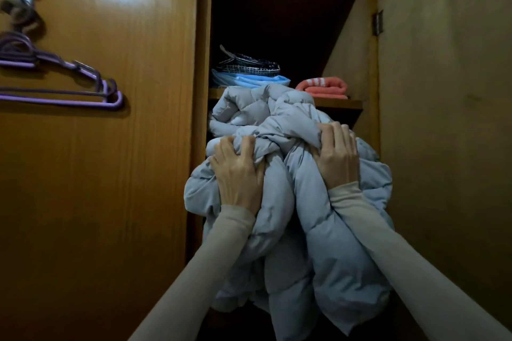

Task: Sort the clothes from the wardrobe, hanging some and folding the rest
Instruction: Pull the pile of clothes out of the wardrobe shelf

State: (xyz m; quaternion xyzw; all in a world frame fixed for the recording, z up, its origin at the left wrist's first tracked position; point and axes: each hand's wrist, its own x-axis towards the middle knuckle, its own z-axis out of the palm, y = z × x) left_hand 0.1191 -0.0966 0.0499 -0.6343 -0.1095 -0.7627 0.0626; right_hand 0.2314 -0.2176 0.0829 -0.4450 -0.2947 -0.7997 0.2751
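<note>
Both hands gripping a bundled coat at the open wardrobe.

I see my left hand (238, 171) and right hand (336, 155), fingers curled deep into a pale blue-grey quilted puffer coat (279, 202), bunched in front of the wooden wardrobe shelf (338, 104). On that shelf, far left, a folded light blue garment (249, 81) lies under a dark checked one (249, 65); far right lies a folded coral towel (322, 88). Purple wire hangers (63, 86) hang against the left wardrobe door (110, 147).
</note>
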